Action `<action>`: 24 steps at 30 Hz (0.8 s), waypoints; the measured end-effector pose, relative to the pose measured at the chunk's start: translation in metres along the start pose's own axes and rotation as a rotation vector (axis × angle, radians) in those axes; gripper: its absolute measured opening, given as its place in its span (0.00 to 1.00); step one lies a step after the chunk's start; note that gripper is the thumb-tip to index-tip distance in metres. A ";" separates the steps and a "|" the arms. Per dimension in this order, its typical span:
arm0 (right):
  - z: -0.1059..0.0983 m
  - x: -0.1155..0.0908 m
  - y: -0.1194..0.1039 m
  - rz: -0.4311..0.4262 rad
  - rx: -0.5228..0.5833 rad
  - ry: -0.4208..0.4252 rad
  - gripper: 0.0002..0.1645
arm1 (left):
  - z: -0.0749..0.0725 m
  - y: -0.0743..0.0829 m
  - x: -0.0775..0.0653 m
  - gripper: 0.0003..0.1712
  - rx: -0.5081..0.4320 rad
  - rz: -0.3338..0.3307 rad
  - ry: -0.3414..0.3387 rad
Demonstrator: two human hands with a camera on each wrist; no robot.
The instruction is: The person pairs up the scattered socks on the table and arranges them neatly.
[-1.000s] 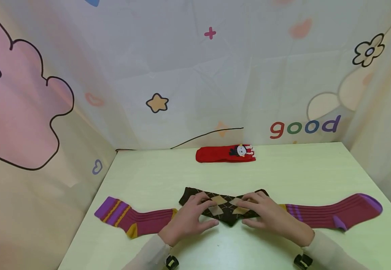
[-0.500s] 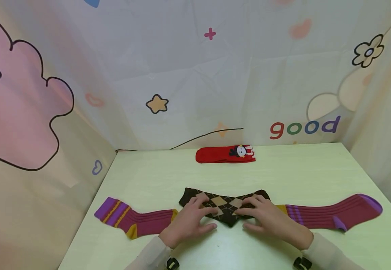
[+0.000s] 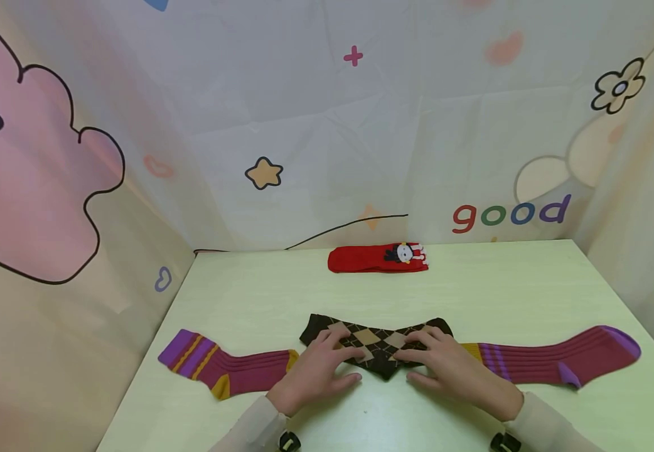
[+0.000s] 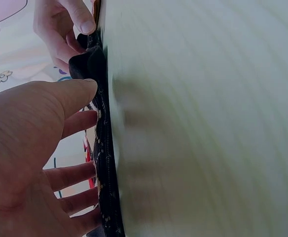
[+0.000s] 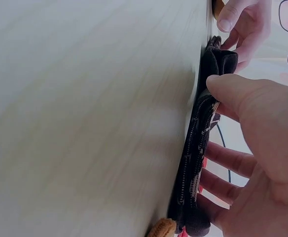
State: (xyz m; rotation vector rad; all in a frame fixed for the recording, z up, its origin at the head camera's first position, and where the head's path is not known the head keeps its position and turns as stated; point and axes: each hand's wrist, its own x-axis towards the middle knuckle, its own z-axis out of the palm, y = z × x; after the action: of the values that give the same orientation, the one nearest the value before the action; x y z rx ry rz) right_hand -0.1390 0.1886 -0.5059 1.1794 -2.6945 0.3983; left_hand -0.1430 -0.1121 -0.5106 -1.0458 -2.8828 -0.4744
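Checked sock: The dark checked sock (image 3: 378,342) is laid flat in the middle of the bench (image 3: 259,298), near the person, with its heel pointed toward the person and its two ends turned up a bit to the sides.
Left hand: The left hand (image 3: 317,370) is spread in a loose way, and the left part of the sock is touched by its fingertips. Nothing is pinched.
Right hand: The right hand (image 3: 445,367) is spread in much the same way, with fingers laid on the right part of the sock.
Thumbs: Both are held out on the near side; it cannot be told if the cloth is touched by them.
Feel: The sock is judged to be light, soft and floppy. It should not be broken by a squeeze, but it could be creased or slid along the smooth bench.
Layers: More than one layer is seen from the wrists; whether one sock or two are stacked cannot be told.
Where to hold: It is best taken by both ends, with all layers pinched.
Stripy socks: One purple-red sock (image 3: 256,370) is placed to the left, and another striped sock (image 3: 547,363) to the right, partly hidden by the right hand.
Red sock: A red sock (image 3: 358,258) is set at the back.
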 end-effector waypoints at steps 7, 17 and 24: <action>0.001 0.000 0.000 0.001 -0.012 0.007 0.22 | 0.000 0.000 0.001 0.21 0.003 0.008 0.003; 0.003 0.000 -0.005 0.009 -0.074 0.030 0.21 | -0.004 0.005 0.001 0.21 0.029 -0.014 -0.033; 0.002 0.000 -0.008 0.037 -0.057 0.001 0.21 | -0.007 0.006 0.002 0.21 0.018 -0.020 -0.049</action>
State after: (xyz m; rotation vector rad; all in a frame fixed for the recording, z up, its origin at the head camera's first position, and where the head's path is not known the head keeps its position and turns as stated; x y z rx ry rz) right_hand -0.1328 0.1832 -0.5061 1.1159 -2.7113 0.3246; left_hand -0.1410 -0.1083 -0.5018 -1.0418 -2.9373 -0.4290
